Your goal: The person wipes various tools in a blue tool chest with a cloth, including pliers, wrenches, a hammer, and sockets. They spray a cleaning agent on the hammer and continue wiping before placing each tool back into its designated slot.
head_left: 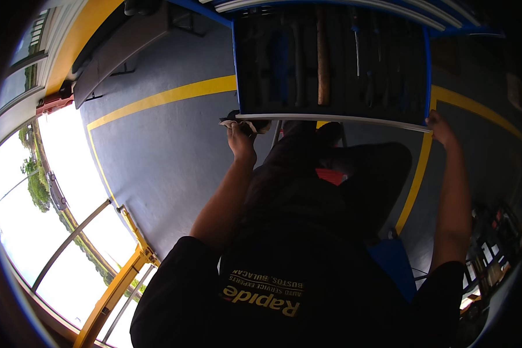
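An open tool drawer (342,119) with blue sides and a pale front edge stretches across in front of me. My left hand (241,141) is closed around a crumpled dark and off-white rag (231,123) at the drawer's left front corner. At the opposite corner, my right hand (441,127) has its fingers wrapped over the edge. Inside the dark drawer lie a wooden hammer handle (323,64), a long thin screwdriver (356,49) and several other tools, too dim to make out.
Yellow lines (174,95) cross the grey floor. A grey bench-like panel (119,55) stands at the far left, with a yellow metal frame (113,290) near lower left. Something red (330,176) shows beneath my legs. Dark clutter (496,238) sits at right.
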### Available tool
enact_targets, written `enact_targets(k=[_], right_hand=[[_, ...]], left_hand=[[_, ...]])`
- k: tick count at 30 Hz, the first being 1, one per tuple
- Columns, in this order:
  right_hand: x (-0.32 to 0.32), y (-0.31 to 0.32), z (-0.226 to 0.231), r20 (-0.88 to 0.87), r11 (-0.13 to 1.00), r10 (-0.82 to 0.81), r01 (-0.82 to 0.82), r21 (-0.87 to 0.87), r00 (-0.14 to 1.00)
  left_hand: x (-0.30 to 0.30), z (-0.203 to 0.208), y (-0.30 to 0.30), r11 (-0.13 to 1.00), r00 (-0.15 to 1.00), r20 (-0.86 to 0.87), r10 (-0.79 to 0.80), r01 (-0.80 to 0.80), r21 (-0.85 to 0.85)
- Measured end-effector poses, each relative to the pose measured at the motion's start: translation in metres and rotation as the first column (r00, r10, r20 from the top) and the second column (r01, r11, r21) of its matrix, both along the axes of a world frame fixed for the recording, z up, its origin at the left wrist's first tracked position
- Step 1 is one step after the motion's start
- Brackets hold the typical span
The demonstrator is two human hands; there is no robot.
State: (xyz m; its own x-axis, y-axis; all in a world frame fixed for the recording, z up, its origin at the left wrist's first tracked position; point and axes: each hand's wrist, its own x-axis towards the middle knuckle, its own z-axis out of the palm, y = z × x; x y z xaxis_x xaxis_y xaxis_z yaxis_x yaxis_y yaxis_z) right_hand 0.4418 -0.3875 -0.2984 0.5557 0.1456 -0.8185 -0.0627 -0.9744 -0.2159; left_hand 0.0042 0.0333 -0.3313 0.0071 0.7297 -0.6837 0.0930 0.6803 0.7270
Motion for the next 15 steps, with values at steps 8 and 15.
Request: enact_targets(k=[8, 15], right_hand=[[0.000, -0.017, -0.016, 0.017, 0.999, 0.032, -0.033, 0.042, 0.999], [-0.026, -0.019, -0.006, -0.094, 1.000, -0.013, 0.013, 0.004, 0.996]], left_hand=[[-0.020, 0.026, 0.018, 0.610, 0.617, -0.545, -0.568, 0.760, 0.225], [-0.024, -0.013, 0.036, 0.655, 0.572, -0.661, -0.486, 0.739, 0.157]])
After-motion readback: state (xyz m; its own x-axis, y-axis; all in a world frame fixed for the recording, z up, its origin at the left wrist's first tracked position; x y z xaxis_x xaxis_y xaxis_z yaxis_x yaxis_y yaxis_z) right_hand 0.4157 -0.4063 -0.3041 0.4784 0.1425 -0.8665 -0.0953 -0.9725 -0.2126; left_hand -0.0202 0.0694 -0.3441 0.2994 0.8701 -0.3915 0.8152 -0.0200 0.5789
